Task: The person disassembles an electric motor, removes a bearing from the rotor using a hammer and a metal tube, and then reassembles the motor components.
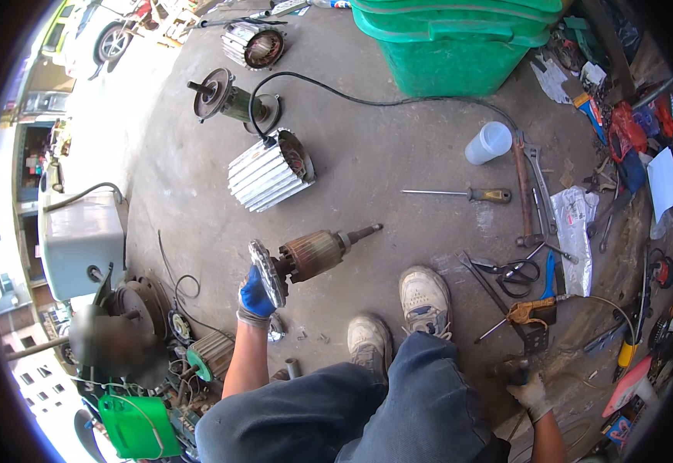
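Knees, jeans (398, 401) nearest | left hand (256, 297) clamped on motor rotor (305, 257) end plate, lifted | right hand (531, 393) closed on a tool, which one unclear | next: steady shaft.

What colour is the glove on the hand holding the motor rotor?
Blue with a grey cuff, on the left hand gripping the motor rotor; head view.

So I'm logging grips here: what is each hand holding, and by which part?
Left hand grips the motor rotor by its round end plate. Right hand rests low by the floor tools; any hold cannot be told.
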A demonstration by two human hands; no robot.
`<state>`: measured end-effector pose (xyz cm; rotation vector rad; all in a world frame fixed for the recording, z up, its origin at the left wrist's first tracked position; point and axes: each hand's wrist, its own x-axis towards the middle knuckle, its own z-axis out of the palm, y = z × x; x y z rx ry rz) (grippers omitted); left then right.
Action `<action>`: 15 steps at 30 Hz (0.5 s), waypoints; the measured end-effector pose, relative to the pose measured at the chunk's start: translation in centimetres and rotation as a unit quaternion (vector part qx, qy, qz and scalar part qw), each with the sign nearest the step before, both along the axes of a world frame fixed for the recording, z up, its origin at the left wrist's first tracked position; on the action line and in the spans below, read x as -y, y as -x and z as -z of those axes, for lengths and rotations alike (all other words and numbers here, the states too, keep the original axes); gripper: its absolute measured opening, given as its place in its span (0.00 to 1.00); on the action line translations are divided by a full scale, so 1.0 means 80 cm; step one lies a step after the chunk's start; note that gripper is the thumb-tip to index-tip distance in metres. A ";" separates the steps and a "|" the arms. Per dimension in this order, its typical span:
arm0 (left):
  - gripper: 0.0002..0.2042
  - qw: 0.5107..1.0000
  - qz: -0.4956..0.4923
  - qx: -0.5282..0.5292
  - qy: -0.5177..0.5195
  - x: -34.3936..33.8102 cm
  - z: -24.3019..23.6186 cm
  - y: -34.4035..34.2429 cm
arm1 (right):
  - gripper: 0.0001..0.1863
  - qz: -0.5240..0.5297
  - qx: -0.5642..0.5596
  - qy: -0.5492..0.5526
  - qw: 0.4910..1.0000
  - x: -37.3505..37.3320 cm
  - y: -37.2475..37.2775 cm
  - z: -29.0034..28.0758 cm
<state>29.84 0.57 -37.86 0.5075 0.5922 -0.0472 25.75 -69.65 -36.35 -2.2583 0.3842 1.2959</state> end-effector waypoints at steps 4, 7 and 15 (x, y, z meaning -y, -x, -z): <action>0.20 0.998 -0.011 0.058 0.019 -0.015 0.040 0.026 | 0.41 0.021 -0.022 0.049 0.998 0.019 0.038 0.040; 0.17 0.969 -0.013 -0.041 -0.244 -0.009 0.055 0.052 | 0.42 -0.020 -0.021 0.076 0.997 0.017 0.042 0.049; 0.18 0.823 0.101 -0.131 -0.543 -0.002 0.060 0.061 | 0.37 -0.245 -0.113 0.195 0.943 -0.040 -0.051 -0.002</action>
